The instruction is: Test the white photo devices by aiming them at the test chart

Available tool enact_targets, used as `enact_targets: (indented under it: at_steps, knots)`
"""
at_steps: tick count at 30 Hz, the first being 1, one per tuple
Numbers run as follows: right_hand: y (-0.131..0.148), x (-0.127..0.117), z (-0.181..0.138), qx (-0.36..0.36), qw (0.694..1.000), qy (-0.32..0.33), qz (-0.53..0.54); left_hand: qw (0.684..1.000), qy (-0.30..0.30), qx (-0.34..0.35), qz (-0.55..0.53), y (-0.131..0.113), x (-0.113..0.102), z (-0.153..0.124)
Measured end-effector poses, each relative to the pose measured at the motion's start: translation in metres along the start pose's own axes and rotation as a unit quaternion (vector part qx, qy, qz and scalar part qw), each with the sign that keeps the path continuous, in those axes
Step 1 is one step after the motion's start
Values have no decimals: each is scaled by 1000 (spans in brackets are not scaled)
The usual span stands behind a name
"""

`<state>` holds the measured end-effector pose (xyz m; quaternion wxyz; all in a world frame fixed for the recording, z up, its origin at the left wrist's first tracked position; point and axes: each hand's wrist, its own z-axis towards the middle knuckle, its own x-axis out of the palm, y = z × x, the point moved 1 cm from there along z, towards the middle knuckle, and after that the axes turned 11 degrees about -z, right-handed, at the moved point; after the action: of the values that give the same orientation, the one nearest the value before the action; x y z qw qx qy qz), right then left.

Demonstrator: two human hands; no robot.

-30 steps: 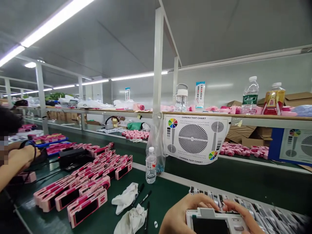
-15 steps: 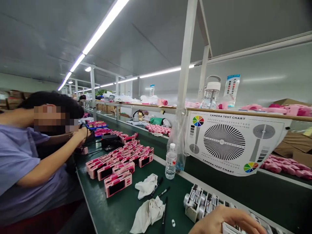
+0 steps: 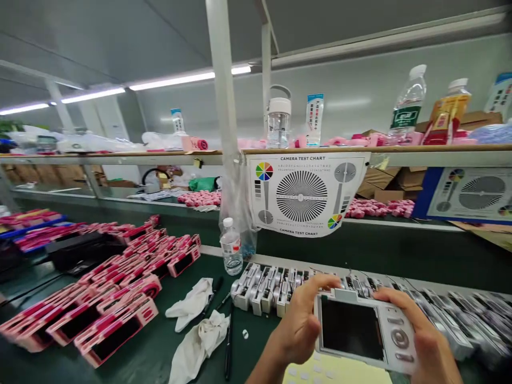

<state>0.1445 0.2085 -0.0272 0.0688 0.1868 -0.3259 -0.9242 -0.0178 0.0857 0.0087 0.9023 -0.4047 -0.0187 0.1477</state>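
Observation:
Both my hands hold a white toy camera point(image 3: 362, 330) with its dark screen facing me, low in the view. My left hand point(image 3: 298, 322) grips its left end, the forefinger curled over the top. On the right end, my right hand point(image 3: 426, 344) wraps round beside the round buttons. Behind the camera a row of white cameras point(image 3: 272, 285) stands on the green bench. A camera test chart point(image 3: 304, 194) hangs from the shelf straight ahead.
Several pink cameras point(image 3: 120, 288) lie in rows at the left. White cloths point(image 3: 196, 325), black pens point(image 3: 229, 341) and a water bottle point(image 3: 231, 248) sit mid-bench. A shelf point(image 3: 420, 157) overhead carries bottles and pink parts. A white post point(image 3: 220, 96) rises at centre.
My view swung back to the right and downward; the person at the left is out of view. The white camera and both my hands are fully in view again, raised before the chart.

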Motion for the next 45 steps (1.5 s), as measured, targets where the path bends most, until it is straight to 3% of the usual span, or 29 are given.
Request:
enact_targets:
  at_steps: [3,8,16,24,32,37,45]
  knots:
    - [5,-4,4,51,998,16,21,998,62,-5,-6,5,3,-1]
    - [10,-5,1,67,997,-29,15,993,91,10,76,14,6,-1]
    - [24,-4,4,-90,993,-57,-40,988,83,55,118,-3,2,-2]
    - [49,-6,0,-82,996,-44,9,985,88,62,136,-19,3,-6]
    - [50,2,-6,-106,980,-125,110,971,91,136,171,-22,0,-7]
    - [55,-7,-3,-103,993,-41,30,971,87,126,181,-26,1,-8]
    - [52,-12,-5,-31,999,-5,14,980,79,47,175,-22,4,-10]
